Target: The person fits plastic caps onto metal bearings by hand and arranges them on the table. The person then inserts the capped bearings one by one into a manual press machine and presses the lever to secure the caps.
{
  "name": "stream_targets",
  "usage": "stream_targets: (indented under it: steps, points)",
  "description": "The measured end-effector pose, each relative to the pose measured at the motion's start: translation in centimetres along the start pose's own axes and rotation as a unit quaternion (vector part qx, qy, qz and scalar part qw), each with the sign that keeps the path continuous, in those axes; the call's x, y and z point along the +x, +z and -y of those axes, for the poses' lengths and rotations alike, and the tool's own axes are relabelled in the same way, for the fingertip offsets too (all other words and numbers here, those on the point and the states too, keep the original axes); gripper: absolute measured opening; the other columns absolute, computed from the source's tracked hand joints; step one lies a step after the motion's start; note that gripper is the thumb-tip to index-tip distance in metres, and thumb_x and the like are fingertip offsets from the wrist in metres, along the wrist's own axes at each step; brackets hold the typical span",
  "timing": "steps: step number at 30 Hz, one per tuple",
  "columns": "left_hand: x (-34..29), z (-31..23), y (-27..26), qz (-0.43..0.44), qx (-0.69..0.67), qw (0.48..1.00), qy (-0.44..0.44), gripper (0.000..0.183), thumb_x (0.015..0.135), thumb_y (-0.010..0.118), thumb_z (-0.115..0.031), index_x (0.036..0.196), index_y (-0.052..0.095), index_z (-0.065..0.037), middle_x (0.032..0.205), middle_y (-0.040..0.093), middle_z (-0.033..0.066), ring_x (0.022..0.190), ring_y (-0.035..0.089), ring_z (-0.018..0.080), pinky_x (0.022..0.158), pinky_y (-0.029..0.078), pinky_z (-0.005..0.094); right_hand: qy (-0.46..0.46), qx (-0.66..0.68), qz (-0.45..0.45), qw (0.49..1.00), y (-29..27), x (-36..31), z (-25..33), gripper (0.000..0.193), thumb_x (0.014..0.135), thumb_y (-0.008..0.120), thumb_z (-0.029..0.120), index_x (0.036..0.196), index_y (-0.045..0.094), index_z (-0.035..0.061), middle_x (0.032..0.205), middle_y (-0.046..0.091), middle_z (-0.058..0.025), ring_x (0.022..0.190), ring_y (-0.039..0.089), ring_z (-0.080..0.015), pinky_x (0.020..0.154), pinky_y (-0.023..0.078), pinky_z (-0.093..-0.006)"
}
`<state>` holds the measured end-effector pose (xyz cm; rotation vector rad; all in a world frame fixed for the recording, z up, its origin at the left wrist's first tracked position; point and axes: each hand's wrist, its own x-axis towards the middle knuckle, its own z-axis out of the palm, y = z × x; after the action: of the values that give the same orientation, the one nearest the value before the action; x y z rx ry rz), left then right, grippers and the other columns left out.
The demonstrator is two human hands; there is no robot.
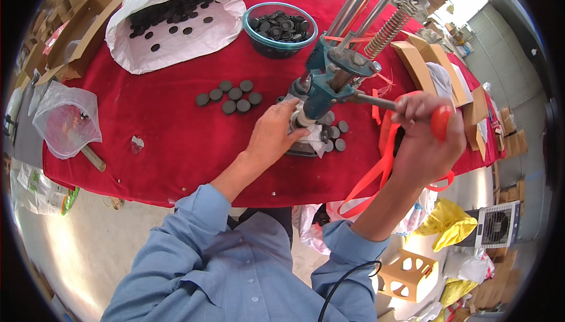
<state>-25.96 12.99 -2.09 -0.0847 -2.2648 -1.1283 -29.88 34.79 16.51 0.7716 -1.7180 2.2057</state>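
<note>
A teal hand press (pixel 322 93) with a coil spring and steel column stands on the red-covered table. My right hand (pixel 425 139) is closed round its lever (pixel 376 102), beside the red ball knob (pixel 441 123). My left hand (pixel 269 133) reaches to the foot of the press, thumb and fingers curled at the space under the ram; what they pinch there is hidden. White cloth or paper (pixel 315 138) is wrapped about the base. Round black caps (pixel 235 93) lie in a cluster to the left of the press, and more dark caps (pixel 339 144) lie right of it.
A teal-rimmed bowl (pixel 247 27) of black caps stands behind. An open white sack (pixel 126 57) spills similar caps at the back left. A clear plastic bag (pixel 56 119) lies at the left edge. Red strap (pixel 382 160) hangs off the right front edge, near cardboard boxes (pixel 412 63).
</note>
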Motion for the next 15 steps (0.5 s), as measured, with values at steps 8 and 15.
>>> stream_targets:
  steps: [8,15]
  points:
    - [-1.7,5.3,-6.8,-0.060,0.228,0.971,-0.034,0.029,0.089,0.080,-0.009,0.118,0.075,-0.005,0.120,0.067,0.0138,0.111,0.062,0.0365,0.097,0.053,0.0463,-0.194,0.005,-0.024,0.981,-0.6,-12.3,-6.3,0.059,0.101,0.055,0.060,0.090,0.059,0.0024,0.090,0.060,-0.0187,0.106,0.063,-0.0426,0.090,0.057,-0.0566]
    - [-3.1,6.9,-7.9,-0.043,0.201,0.977,-0.061,0.029,0.089,0.079,-0.004,0.118,0.079,-0.008,0.122,0.067,0.0120,0.113,0.061,0.0336,0.096,0.054,0.0458,-0.128,-0.012,0.052,0.990,-1.7,-10.6,-4.3,0.053,0.101,0.056,0.055,0.093,0.059,0.0029,0.104,0.062,-0.0206,0.123,0.057,-0.0413,0.100,0.054,-0.0562]
